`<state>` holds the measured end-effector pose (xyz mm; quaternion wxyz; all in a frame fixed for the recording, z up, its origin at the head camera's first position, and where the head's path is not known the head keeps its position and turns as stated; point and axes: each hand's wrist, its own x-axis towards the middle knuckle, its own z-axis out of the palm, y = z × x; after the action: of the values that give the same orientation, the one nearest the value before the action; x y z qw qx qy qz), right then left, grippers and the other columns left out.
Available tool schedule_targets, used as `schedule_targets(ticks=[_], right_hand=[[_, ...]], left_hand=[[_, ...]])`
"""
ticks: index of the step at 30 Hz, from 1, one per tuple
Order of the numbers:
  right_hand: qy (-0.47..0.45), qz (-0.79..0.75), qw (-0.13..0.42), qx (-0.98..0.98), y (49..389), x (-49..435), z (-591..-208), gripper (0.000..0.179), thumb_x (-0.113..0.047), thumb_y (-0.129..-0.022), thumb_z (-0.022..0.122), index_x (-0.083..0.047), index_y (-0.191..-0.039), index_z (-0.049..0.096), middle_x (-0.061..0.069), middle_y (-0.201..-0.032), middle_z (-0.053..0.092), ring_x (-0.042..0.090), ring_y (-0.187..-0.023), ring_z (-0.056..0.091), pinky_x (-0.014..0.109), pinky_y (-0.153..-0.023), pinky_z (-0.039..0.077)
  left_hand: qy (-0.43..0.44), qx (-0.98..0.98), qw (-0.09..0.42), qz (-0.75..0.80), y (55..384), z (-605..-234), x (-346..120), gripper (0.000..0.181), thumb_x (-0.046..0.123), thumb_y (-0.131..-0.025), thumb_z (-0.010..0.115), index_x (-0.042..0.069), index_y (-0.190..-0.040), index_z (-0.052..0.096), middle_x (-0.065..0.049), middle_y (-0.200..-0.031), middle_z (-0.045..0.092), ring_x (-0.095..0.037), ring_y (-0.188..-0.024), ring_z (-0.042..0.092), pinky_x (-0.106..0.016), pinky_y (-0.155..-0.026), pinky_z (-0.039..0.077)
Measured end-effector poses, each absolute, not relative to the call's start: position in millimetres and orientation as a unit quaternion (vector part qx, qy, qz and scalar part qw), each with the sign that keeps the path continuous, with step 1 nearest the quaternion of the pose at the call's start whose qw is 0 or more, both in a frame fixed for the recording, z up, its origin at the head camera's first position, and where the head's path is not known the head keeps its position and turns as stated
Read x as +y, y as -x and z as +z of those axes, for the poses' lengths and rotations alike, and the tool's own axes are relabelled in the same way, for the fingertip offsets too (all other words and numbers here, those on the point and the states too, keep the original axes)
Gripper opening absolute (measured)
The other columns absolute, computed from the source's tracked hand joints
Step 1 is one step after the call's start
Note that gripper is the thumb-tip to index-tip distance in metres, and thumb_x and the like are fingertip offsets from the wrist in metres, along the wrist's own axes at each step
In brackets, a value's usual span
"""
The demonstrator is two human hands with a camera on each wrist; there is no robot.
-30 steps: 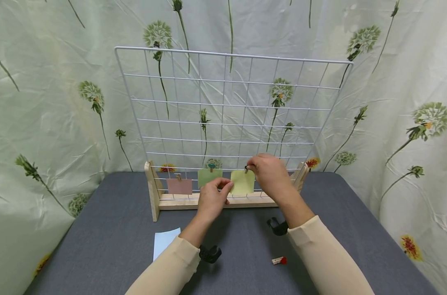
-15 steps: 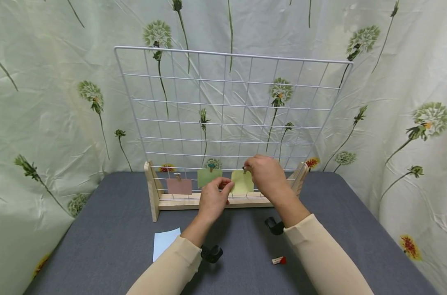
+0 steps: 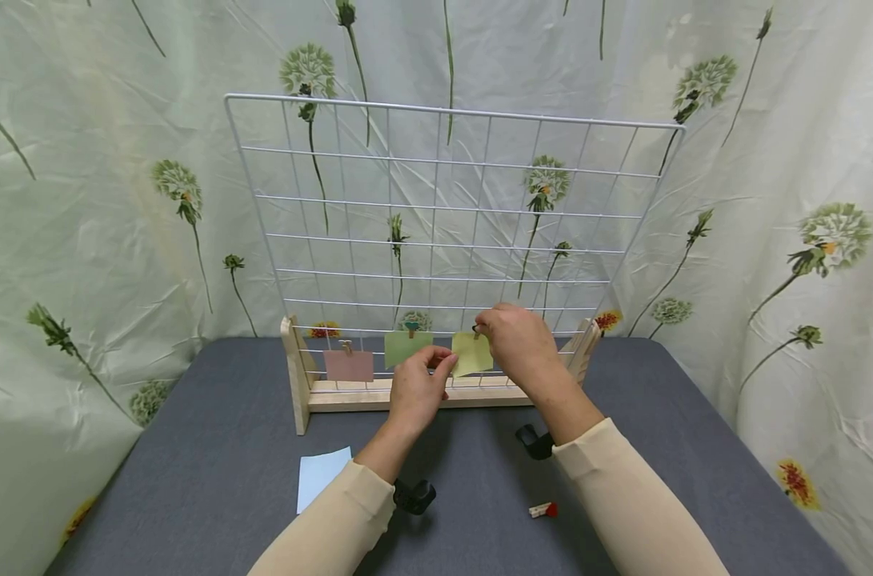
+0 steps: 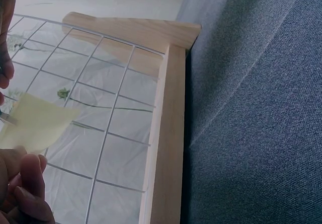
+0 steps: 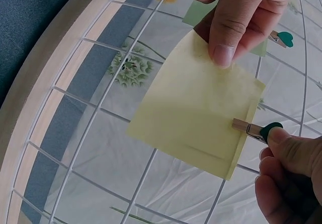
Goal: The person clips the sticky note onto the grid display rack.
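Note:
A pale yellow paper square [image 3: 470,356] is up against the lower part of the white wire grid [image 3: 433,206]. My left hand [image 3: 418,384] pinches its left edge between thumb and fingers. On the right, my right hand [image 3: 524,342] pinches the heart end of a small wooden clothespin [image 5: 249,128] with a dark green heart. The clothespin's tip lies over the paper's top edge, where a folded strip shows in the right wrist view. To the left, a green paper [image 3: 404,350] and a pink paper [image 3: 350,366] hang from the grid, each under its own clothespin.
The grid stands in a wooden base [image 3: 472,396] on a dark grey tabletop [image 3: 213,480]. A light blue paper [image 3: 322,477] lies near my left forearm. A clothespin with a red top [image 3: 544,510] lies between the forearms. A flowered curtain [image 3: 105,240] hangs behind.
My right hand and its clothespin have shifted slightly left along the yellow paper's top edge. My left hand keeps its pinch, almost still.

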<state>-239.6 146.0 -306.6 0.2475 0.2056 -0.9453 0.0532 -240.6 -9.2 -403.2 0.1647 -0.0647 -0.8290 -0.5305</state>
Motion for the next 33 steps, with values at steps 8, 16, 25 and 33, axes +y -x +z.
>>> schedule_targets(ticks=[8, 16, 25, 33], right_hand=[[-0.207, 0.071, 0.251, -0.943, 239, 148, -307, 0.008, -0.015, -0.093, 0.074, -0.01, -0.098, 0.079, 0.006, -0.091, 0.075, 0.024, -0.083, 0.073, 0.04, -0.07, 0.059], [-0.204, 0.098, 0.255, -0.94, 237, 152, -306, 0.01, -0.014, -0.095, 0.072, -0.008, -0.1, 0.079, 0.008, -0.093, 0.075, 0.025, -0.084, 0.073, 0.04, -0.072, 0.059], [-0.194, 0.107, 0.256, -0.941, 233, 160, -307, 0.015, -0.013, -0.095, 0.072, -0.005, -0.106, 0.078, 0.011, -0.096, 0.074, 0.027, -0.086, 0.073, 0.041, -0.076, 0.059], [-0.209, 0.115, 0.258, -0.936, 228, 167, -316, 0.014, -0.013, -0.094, 0.073, -0.005, -0.104, 0.078, 0.011, -0.095, 0.077, 0.028, -0.085, 0.074, 0.043, -0.075, 0.059]], left_hand=[[0.062, -0.837, 0.151, -0.523, 240, -404, -11, 0.017, 0.029, -0.098, 0.07, 0.013, -0.101, 0.075, -0.007, -0.092, 0.078, -0.006, -0.045, 0.059, -0.027, -0.05, 0.049], [0.064, -0.846, 0.163, -0.503, 236, -406, -15, 0.014, 0.027, -0.097, 0.07, 0.014, -0.099, 0.075, -0.003, -0.086, 0.077, -0.006, -0.047, 0.059, -0.027, -0.052, 0.048], [0.054, -0.867, 0.201, -0.453, 232, -407, -22, 0.013, 0.03, -0.096, 0.072, 0.017, -0.094, 0.075, 0.0, -0.083, 0.076, -0.013, -0.068, 0.064, -0.031, -0.061, 0.046], [0.057, -0.863, 0.203, -0.459, 230, -409, -28, 0.012, 0.03, -0.095, 0.073, 0.017, -0.093, 0.075, 0.0, -0.086, 0.077, -0.016, -0.075, 0.068, -0.033, -0.066, 0.049]])
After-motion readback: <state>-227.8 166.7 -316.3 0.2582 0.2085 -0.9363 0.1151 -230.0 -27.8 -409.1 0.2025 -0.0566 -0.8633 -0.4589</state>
